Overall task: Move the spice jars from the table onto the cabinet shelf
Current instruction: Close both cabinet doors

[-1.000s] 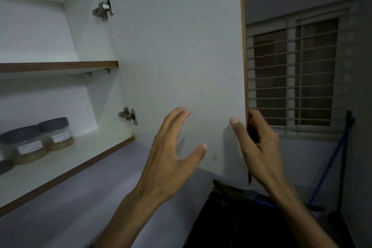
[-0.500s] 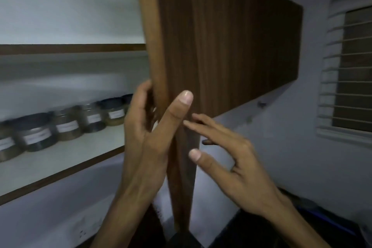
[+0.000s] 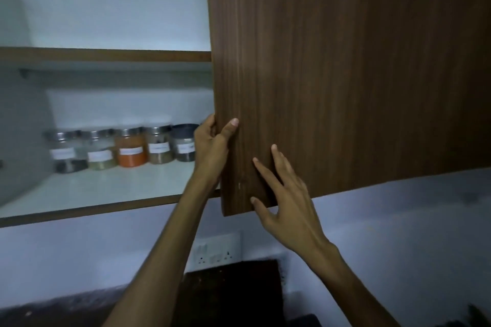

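Several labelled spice jars point(image 3: 132, 150) with dark lids stand in a row at the back of the lower cabinet shelf point(image 3: 106, 188); one holds orange powder. The brown wooden cabinet door point(image 3: 332, 74) covers the right half of the cabinet. My left hand point(image 3: 212, 145) grips the door's left edge, thumb on the front face, fingers behind it. My right hand point(image 3: 284, 191) rests flat on the door's front near its bottom left corner, fingers spread. The rightmost jar point(image 3: 184, 142) is partly hidden by my left hand.
An upper shelf point(image 3: 106, 55) runs above the jars. Below the cabinet is a pale wall with a white socket plate point(image 3: 216, 251). A dark board point(image 3: 231, 292) leans against the wall under it, on a dark counter.
The door has swung from wide open to nearly shut over the right half. My left hand moved onto its edge and my right hand onto its front.
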